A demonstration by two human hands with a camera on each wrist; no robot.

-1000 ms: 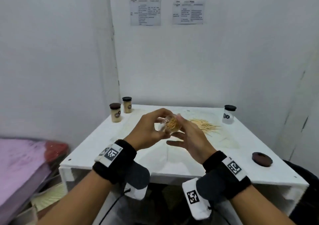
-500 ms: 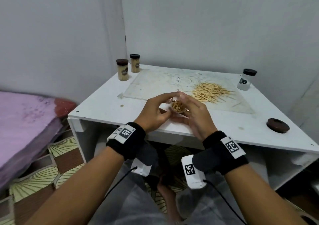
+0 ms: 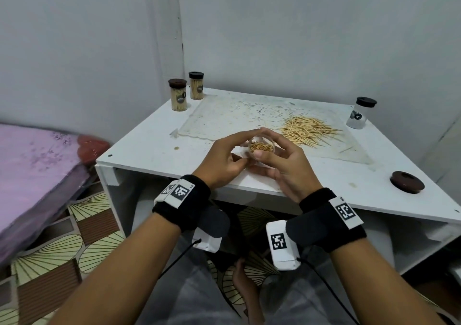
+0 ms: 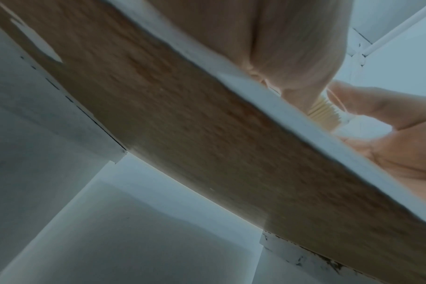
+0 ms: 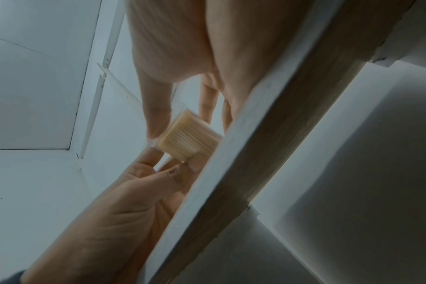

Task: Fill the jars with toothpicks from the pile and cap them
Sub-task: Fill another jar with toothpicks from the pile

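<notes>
Head view: both hands hold an open jar [image 3: 259, 147] of toothpicks over the white tabletop [image 3: 311, 175].
Left hand [image 3: 222, 161] and right hand [image 3: 287, 165] fingers curl round it, near the pile [image 3: 306, 131]; jar labels unreadable; pink bed [image 3: 37, 165] alongside.

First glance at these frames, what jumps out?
Both hands, left hand and right hand, hold an open jar packed with toothpicks over the table's near edge. Behind it lies the loose pile; a brown lid sits at the right.

Clear glossy plastic jar [image 3: 262, 147], pale wooden toothpicks [image 3: 305, 131], matt white table [image 3: 154, 157], lacy translucent mat [image 3: 237, 115]
</notes>
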